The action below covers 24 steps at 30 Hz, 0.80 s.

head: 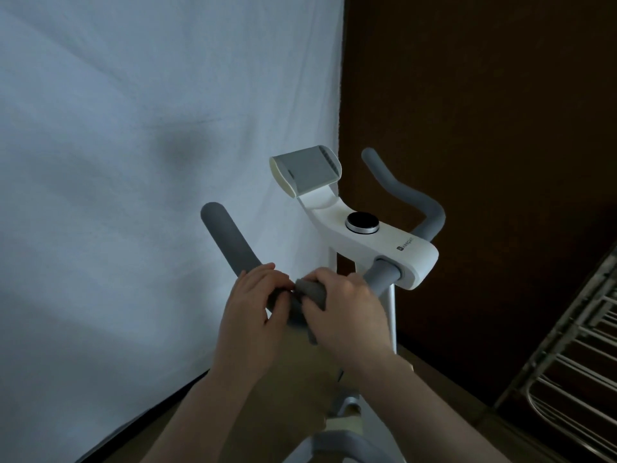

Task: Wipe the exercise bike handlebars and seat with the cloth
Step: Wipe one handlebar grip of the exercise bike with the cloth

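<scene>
A white exercise bike console (pixel 374 242) with a black knob stands before me, with a grey tablet holder (pixel 307 172) above it. The left grey foam handlebar (pixel 227 238) rises to the upper left; the right handlebar (pixel 407 192) curves off to the right. A grey cloth (pixel 312 294) is wrapped on the left bar near its bend. My right hand (pixel 344 312) presses the cloth around the bar. My left hand (pixel 253 302) grips the same bar just beside it, fingers touching the cloth's edge. The seat is not in view.
A pale sheet (pixel 133 195) hangs behind the bike on the left. A dark brown wall (pixel 484 111) fills the right. A white wire rack (pixel 574 362) stands at the lower right. The bike's frame (pixel 337 439) and tan floor lie below my arms.
</scene>
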Available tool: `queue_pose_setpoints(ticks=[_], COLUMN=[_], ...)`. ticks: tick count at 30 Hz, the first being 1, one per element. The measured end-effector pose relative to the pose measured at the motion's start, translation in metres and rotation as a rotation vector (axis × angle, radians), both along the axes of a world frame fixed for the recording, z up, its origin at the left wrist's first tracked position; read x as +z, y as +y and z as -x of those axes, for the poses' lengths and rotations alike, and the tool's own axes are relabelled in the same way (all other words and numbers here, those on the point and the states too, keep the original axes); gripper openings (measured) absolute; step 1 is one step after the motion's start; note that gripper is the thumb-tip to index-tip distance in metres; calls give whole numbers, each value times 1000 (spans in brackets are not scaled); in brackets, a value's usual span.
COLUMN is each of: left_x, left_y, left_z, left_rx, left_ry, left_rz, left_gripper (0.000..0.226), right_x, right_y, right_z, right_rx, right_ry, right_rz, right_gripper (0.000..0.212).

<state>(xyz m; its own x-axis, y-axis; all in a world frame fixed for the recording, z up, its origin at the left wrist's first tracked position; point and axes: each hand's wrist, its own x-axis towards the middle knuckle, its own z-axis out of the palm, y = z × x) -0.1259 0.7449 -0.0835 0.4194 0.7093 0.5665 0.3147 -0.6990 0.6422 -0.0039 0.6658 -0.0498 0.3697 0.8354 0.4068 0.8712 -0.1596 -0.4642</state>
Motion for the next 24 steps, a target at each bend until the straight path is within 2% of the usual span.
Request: queue_pose_setpoints(ticks=[3,6,8,10,11,14,15,18,20,24], left_x=[2,3,6,11,14,16,14,7,5,2], left_y=[-2,-3,-5,-10,-14,-21,-20,-17,-18,-17], left_z=[-1,-2,-5,-11,-16,-29,-31,-31,-31,-33], left_rx=[-5,20,35,43,34,-5,1,25,38,51], left_ry=[-1,27,41,62,74,144,183,226,235,231], left_rz=[25,52,44,41,30,-56,-94,-163,-189,-212], left_gripper=[19,18,23,24,23,13,17,36,40,41], right_x=[-13,-31,-37,-38,-36,-33,-37,-44,-39,-46], right_y=[-9,-23,-25,-25,-24,-19,-18,-22,-22,-17], right_z=[-24,-45,-40,-42,-51,-76,-76,-69,-84,-69], right_rx=[49,-184,-221,-118,-105,-279,-318,-218,-211,-329], right_ry=[52,79,42,-128,-147,61,87,77,124,383], right_rz=[-176,-374,-380,-322,-300,-303,-317,-324,-291,-394], right_gripper=[21,30,31,30,31,35,36,36,35,34])
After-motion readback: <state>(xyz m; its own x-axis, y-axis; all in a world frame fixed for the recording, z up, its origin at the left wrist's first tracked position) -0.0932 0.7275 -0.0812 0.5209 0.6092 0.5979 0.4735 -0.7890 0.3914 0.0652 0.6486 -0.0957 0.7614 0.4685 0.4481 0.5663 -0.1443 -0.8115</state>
